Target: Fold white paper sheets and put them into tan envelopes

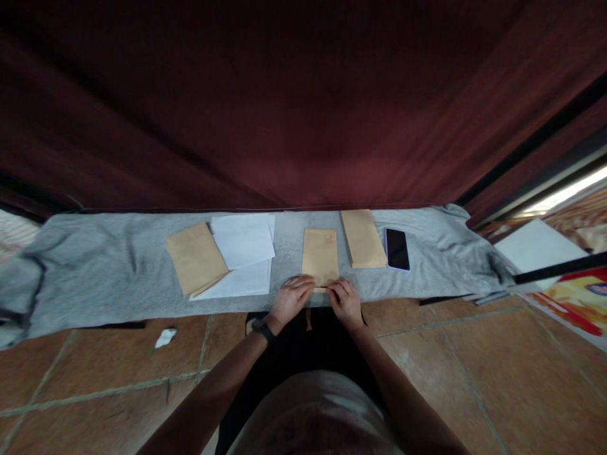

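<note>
A brown paper envelope point(320, 256) lies upright in front of me on a grey cloth, with a small red mark near its far right corner. My left hand point(291, 298) grips the near left corner of the envelope, fingers pressed together. At the near right corner, my right hand point(346, 303) holds the same edge with bent fingers. Between the hands, a narrow folded strip shows along that near edge. A dark band is on my left wrist. The fingertips partly cover the envelope's lower corners.
Left of me, a brown envelope stack point(196, 256) overlaps white paper sheets point(244, 243). On the right lie more brown envelopes point(364, 239) and a phone point(397, 249). The grey cloth point(128, 265) covers a narrow bench before a dark red curtain point(303, 126). Crumpled white paper point(165, 338) is on the tiled floor.
</note>
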The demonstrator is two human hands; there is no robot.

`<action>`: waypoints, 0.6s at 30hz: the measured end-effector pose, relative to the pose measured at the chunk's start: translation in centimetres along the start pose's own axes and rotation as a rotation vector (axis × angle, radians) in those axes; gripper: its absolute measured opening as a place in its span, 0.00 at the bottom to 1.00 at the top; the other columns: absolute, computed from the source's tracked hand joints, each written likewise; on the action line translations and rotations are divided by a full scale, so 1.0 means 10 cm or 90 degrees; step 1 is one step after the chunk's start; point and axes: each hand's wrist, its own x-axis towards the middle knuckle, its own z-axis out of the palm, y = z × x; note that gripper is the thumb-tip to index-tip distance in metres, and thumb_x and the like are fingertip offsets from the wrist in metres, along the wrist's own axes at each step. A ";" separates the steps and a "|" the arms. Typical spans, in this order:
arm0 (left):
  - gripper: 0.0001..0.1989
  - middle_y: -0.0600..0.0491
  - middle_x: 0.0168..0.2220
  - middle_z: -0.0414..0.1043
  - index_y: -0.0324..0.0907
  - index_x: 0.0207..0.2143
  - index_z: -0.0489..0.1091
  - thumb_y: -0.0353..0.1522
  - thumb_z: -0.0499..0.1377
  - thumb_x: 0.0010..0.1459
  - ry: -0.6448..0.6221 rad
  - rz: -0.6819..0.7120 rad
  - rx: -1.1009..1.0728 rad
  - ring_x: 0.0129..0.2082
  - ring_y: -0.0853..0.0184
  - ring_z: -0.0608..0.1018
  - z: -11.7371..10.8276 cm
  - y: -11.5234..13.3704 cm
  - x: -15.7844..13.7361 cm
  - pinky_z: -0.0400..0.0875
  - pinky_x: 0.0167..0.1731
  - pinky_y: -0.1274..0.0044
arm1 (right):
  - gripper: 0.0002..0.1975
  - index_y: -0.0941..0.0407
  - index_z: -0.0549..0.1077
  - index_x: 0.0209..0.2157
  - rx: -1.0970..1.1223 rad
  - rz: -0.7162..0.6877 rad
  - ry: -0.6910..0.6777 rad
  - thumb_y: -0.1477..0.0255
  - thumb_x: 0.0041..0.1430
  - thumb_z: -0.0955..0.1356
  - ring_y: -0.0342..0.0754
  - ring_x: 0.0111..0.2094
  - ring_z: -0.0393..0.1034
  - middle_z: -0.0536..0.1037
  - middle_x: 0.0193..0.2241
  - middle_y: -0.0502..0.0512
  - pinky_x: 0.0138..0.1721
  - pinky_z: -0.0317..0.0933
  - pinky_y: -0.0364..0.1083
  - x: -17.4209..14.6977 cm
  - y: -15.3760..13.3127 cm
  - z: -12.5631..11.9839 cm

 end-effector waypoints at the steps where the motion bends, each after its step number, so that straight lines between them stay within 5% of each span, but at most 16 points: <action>1: 0.13 0.51 0.51 0.78 0.46 0.47 0.76 0.35 0.52 0.70 0.009 -0.010 0.003 0.55 0.64 0.76 0.01 0.01 0.00 0.71 0.56 0.64 | 0.11 0.53 0.77 0.41 -0.002 0.003 -0.001 0.68 0.69 0.63 0.54 0.44 0.70 0.76 0.40 0.58 0.47 0.65 0.54 0.00 0.00 0.00; 12: 0.14 0.50 0.51 0.77 0.45 0.50 0.73 0.34 0.50 0.70 0.028 -0.045 0.005 0.53 0.62 0.76 0.03 0.09 -0.01 0.72 0.55 0.64 | 0.10 0.52 0.75 0.46 -0.018 -0.006 0.024 0.70 0.69 0.63 0.54 0.48 0.70 0.76 0.44 0.59 0.49 0.66 0.56 0.00 -0.03 0.00; 18: 0.14 0.49 0.51 0.76 0.44 0.49 0.72 0.32 0.48 0.70 0.041 -0.059 0.020 0.53 0.62 0.76 0.08 0.12 -0.04 0.72 0.55 0.65 | 0.22 0.55 0.64 0.63 -0.017 -0.088 -0.054 0.75 0.69 0.60 0.56 0.63 0.62 0.70 0.60 0.63 0.63 0.58 0.62 -0.13 -0.40 0.14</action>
